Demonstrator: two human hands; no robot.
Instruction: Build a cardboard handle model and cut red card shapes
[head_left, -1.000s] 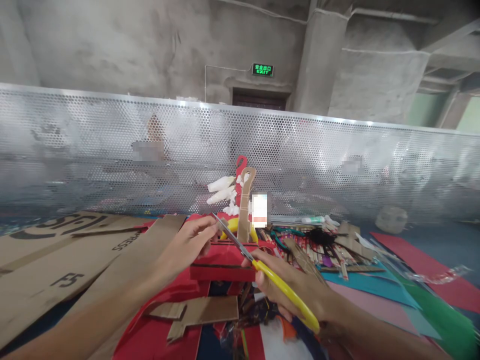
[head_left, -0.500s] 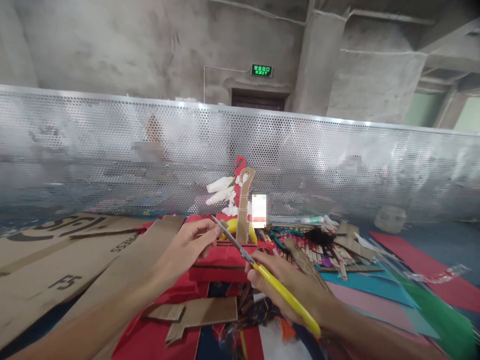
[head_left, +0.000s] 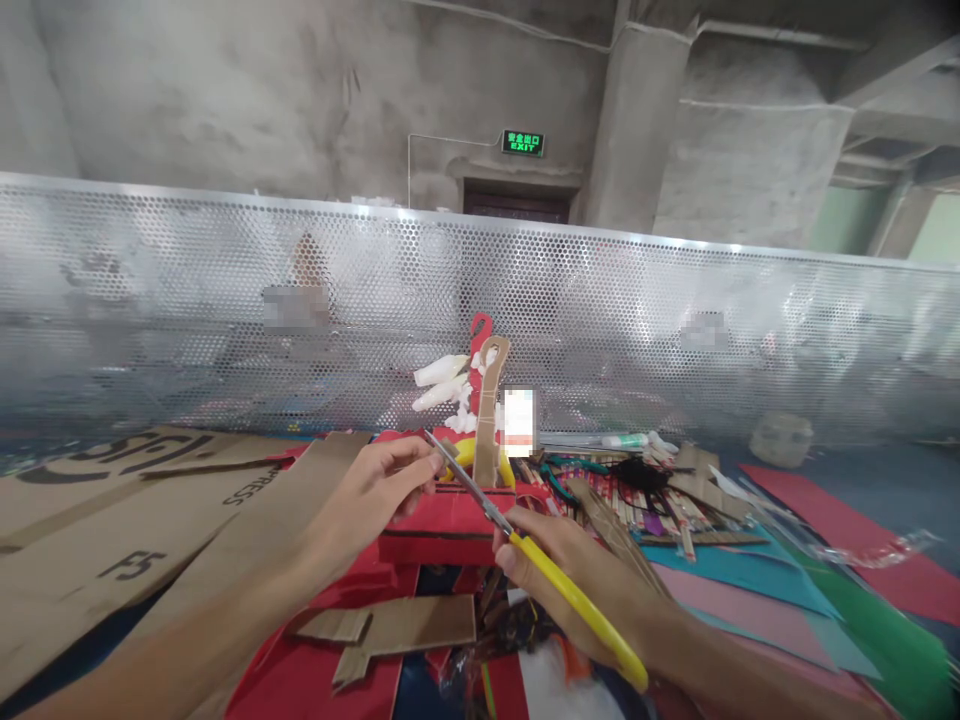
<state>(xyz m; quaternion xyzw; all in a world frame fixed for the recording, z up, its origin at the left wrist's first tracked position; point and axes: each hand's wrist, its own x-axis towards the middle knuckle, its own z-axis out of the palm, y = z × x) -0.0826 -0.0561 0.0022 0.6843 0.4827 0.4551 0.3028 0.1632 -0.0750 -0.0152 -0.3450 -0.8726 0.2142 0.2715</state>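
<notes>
My right hand (head_left: 559, 555) is closed around a pair of scissors (head_left: 570, 595) with yellow handles, their narrow metal blades pointing up and left. The blade tips lie beside the fingertips of my left hand (head_left: 382, 485). That hand is pinched on a small brown piece (head_left: 448, 452), mostly hidden by fingers and blades. Just behind, a red box (head_left: 442, 535) bears an upright cardboard strip (head_left: 489, 410) with a hooked top, thread wound around it. A red hooked strip (head_left: 478, 365) stands behind it, next to white tapered pieces (head_left: 441, 370) and white tufts.
A large printed cardboard sheet (head_left: 135, 500) covers the left side. Cut cardboard scraps (head_left: 420, 622) lie on red material in front. Coloured sheets (head_left: 757, 590) and a heap of sticks (head_left: 607, 510) are on the right. A perforated metal panel (head_left: 360, 290) rises across the back.
The scissors and my right hand have shifted very slightly down and right. My left hand keeps its pinch in nearly the same place.
</notes>
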